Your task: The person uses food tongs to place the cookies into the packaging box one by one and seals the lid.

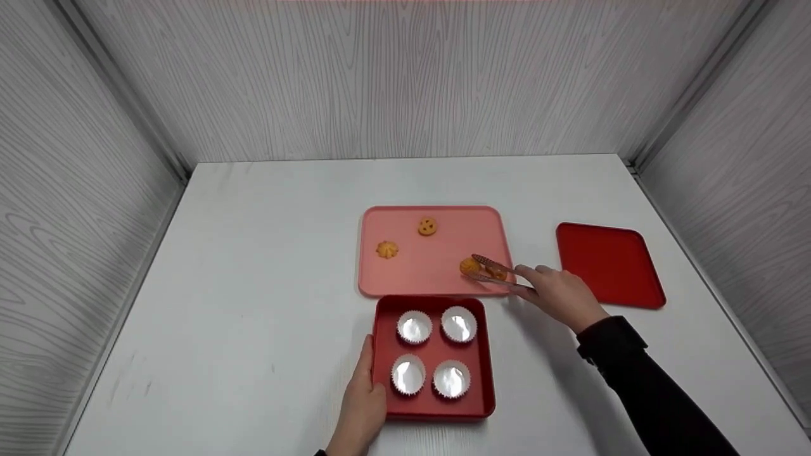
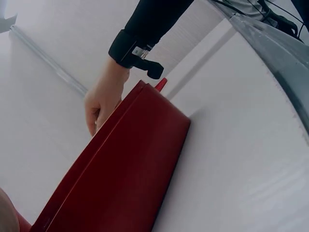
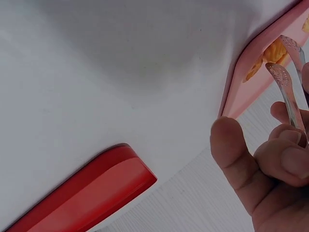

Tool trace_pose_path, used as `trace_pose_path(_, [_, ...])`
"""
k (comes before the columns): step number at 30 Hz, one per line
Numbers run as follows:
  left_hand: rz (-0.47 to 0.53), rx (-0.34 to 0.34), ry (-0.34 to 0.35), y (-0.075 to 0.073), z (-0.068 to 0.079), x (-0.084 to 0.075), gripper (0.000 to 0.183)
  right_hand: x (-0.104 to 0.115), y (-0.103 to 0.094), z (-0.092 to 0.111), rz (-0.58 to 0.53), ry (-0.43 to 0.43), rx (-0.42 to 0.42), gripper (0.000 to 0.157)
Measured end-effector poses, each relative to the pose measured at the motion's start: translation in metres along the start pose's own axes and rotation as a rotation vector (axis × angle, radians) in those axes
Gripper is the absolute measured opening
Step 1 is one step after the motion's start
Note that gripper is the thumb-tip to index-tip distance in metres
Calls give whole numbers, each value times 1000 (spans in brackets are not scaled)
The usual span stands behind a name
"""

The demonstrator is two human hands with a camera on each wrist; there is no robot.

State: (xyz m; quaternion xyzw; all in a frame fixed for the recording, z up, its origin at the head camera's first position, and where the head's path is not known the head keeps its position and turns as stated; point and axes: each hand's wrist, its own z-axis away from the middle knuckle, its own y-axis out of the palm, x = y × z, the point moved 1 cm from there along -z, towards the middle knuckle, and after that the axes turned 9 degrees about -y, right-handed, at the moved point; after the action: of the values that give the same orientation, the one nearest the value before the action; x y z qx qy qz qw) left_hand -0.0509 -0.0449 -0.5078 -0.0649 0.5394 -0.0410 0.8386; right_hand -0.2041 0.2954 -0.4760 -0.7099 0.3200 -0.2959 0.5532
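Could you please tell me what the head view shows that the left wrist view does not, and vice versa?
Only the head view shows the four white cups, the star-shaped cookie and the spotted cookie. Only the left wrist view shows dark cables beyond the table's edge. Both show the deep red tray, the right hand and the white table.

Soft, even light is filling the head view and glaring off the white cups [image 1: 415, 327]. The right arm [image 1: 643, 373] is casting a diffuse shadow across the desk [image 1: 266, 266]. The left wrist view is appearing bluish and hazy; a soft-edged shadow is dimming the right wrist view's upper part.
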Motion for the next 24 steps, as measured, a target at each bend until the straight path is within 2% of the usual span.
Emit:
trace_pose_path(4, [10,36,9,5,3,0,81,-1,0,-3,29,-31,-20,43])
trace_pose_path(8, [4,56,14,6,3,-3,82,-1,-2,-6,18,-28,-6,42])
trace_pose_path(16, [4,60,87,2,-17,-8,77,-1,-6,-12,24,21,63,44])
trace_pose_path(24, [-3,69,166,7,-29,0,76,0,-6,-18,55,-5,86,43])
